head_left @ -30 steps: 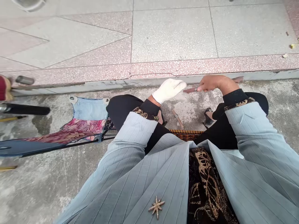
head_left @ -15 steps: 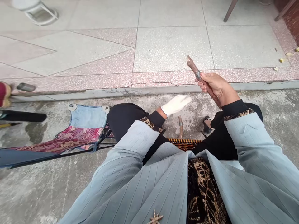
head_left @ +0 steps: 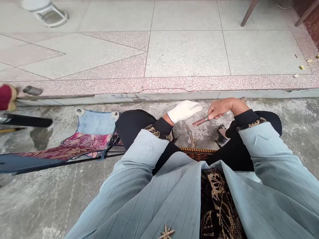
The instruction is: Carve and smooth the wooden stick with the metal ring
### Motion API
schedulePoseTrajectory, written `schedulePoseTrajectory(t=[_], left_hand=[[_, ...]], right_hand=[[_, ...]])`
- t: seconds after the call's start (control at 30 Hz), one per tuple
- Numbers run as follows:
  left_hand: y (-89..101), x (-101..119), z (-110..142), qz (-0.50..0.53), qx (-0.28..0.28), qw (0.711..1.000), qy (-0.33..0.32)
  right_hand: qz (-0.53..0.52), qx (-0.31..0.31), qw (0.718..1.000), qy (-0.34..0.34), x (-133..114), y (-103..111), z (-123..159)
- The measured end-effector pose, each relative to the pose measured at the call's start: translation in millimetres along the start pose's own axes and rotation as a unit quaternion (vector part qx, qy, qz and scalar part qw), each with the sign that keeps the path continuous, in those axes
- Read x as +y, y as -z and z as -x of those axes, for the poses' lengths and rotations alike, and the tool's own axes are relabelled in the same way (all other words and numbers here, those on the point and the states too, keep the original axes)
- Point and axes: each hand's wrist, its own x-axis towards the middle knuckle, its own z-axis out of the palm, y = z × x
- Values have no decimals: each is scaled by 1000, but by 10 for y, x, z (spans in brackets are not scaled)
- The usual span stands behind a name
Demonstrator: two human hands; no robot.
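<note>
My right hand point(head_left: 221, 108), bare, is closed round a brown wooden stick point(head_left: 200, 121) with wire bound round it. The stick's near end points down and left, and its far end shows behind the wrist. My left hand point(head_left: 185, 111) wears a white glove; its fingers are stretched out and hold nothing visible. Below both hands, between my knees, a second stick point(head_left: 189, 134) stands tilted, with a grey band near its top. Its lower end reaches the woven black-and-orange edge point(head_left: 198, 153) in front of my lap.
A folding lounger point(head_left: 96, 123) with blue and floral cloth stands at my left. Beyond my knees runs a raised tiled step point(head_left: 186, 54). A black tube point(head_left: 27, 120), a metal can point(head_left: 32, 90) and a red shoe point(head_left: 6, 96) are far left. Chair legs point(head_left: 249, 13) stand at the upper right.
My right hand has lowered the stick and turned its near end down and left, towards the second stick. That second stick now leans more to the left. My left hand has shifted slightly.
</note>
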Motion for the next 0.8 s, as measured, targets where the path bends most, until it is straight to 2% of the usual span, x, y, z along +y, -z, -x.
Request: schedulePoseTrajectory(t=[0.07,0.1,0.13,0.2,0.27,0.3,0.37,0.43,0.53,0.6,0.7,0.8], left_hand=[[-19,5,-10,77,5,997,7],[-44,11,-17,123,5,992,16],[-78,18,-23,171,6,985,29],[-161,36,-25,264,9,962,62],[-243,51,-11,316,20,945,77],[-275,57,1,313,25,947,69],[-314,64,29,265,30,963,40],[-327,68,59,200,31,979,18],[-341,66,100,117,14,993,11],[-370,63,124,49,-6,999,-3],[-437,59,157,-50,-33,998,-30],[-469,48,191,-111,-50,992,-35]], right_hand=[[-70,-91,991,75,-51,-14,66],[-115,-105,982,106,-65,-18,104],[-163,-69,975,136,-70,-23,141],[-268,56,948,165,-52,-45,198],[-364,189,898,161,-9,-88,218],[-402,241,869,155,18,-113,210],[-451,306,827,138,75,-160,167],[-468,335,810,116,130,-198,102],[-456,357,811,82,196,-248,2],[-420,369,827,55,226,-285,-62],[-312,371,874,-39,256,-338,-156],[-125,336,922,-144,281,-373,-215]])
